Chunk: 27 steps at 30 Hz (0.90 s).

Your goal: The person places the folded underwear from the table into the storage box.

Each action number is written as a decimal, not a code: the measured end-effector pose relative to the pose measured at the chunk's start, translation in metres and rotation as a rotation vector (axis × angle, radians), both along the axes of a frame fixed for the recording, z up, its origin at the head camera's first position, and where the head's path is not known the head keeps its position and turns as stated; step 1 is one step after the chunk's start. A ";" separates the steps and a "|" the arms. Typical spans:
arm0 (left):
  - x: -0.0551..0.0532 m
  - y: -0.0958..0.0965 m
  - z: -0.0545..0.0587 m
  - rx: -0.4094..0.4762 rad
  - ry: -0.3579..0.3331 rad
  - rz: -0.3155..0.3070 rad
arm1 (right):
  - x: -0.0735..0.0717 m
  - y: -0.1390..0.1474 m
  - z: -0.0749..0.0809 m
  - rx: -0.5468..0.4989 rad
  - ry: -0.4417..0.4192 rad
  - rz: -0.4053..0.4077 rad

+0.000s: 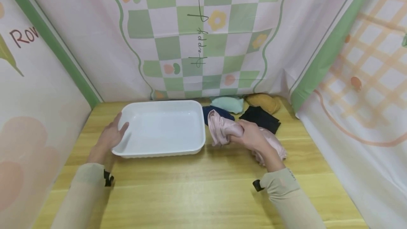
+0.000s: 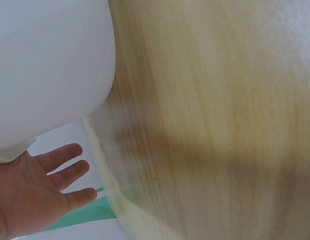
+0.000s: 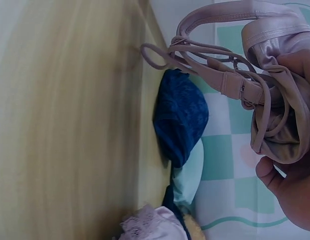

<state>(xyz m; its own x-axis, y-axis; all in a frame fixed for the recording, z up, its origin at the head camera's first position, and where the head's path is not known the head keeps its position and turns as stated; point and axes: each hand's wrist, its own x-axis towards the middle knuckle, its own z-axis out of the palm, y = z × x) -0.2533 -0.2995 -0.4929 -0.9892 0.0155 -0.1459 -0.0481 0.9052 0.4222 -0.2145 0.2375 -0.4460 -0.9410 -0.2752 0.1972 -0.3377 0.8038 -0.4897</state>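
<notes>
My right hand (image 1: pixel 251 134) grips a folded pink satin bra (image 1: pixel 222 127) above the table, to the right of a white tray (image 1: pixel 159 152). In the right wrist view, the bra's thin straps (image 3: pixel 210 50) and hook band (image 3: pixel 240 89) hang out from the hand. My left hand (image 1: pixel 111 133) rests on the tray's left rim, with the thumb over the inner side. From the left wrist view, several of that hand's fingers (image 2: pixel 69 177) stretch out straight beside the tray's outer wall (image 2: pixel 54 90); its thumb is hidden there.
Right of the tray lie a navy lace garment (image 1: pixel 206 112), a mint one (image 1: pixel 227 104), a mustard one (image 1: pixel 263 102) and a black one (image 1: pixel 260 118). A pink garment with lace trim (image 1: pixel 275 144) lies beneath the right forearm. A patterned curtain (image 1: pixel 203 45) hangs behind the wooden table (image 1: pixel 190 193).
</notes>
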 end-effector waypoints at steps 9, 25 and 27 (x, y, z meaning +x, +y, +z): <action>-0.001 0.000 -0.001 0.005 0.000 0.001 | -0.003 -0.005 0.017 -0.010 0.067 0.012; -0.001 -0.001 -0.001 0.016 -0.011 0.005 | -0.011 -0.021 0.049 -0.014 0.126 0.058; -0.001 0.000 0.000 0.019 -0.014 0.007 | -0.011 -0.024 0.052 -0.013 0.123 0.060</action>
